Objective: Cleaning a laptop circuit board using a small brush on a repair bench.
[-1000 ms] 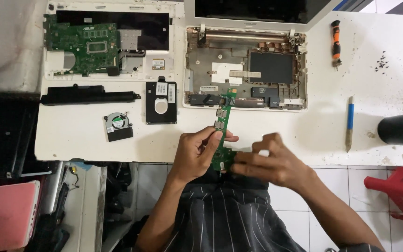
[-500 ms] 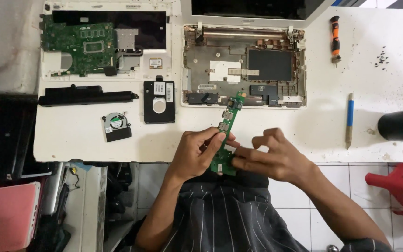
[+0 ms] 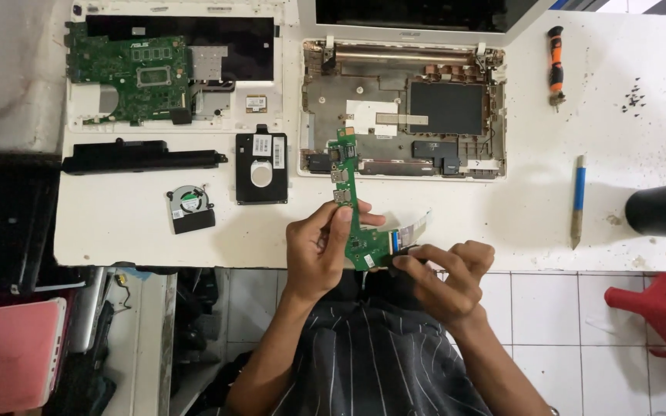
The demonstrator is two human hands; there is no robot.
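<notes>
My left hand [image 3: 319, 250] grips a narrow green circuit board [image 3: 351, 200] near its lower end, holding it above the front edge of the white table [image 3: 502, 223]. My right hand [image 3: 447, 271] pinches the flat ribbon cable [image 3: 410, 233] at the board's lower right corner. The board's far end reaches toward the open laptop base [image 3: 402, 108], which lies stripped with its inside showing.
A green motherboard [image 3: 129, 73] lies in a shell at back left, with a black battery bar [image 3: 140, 156], a small fan [image 3: 190, 206] and a hard drive [image 3: 260, 167] nearby. At right lie an orange screwdriver [image 3: 555, 65], a blue pen [image 3: 578, 200] and loose screws [image 3: 634, 94].
The right hand has shifted right along the board's lower end to the ribbon cable, which now shows spread out to the right. The left hand keeps its hold.
</notes>
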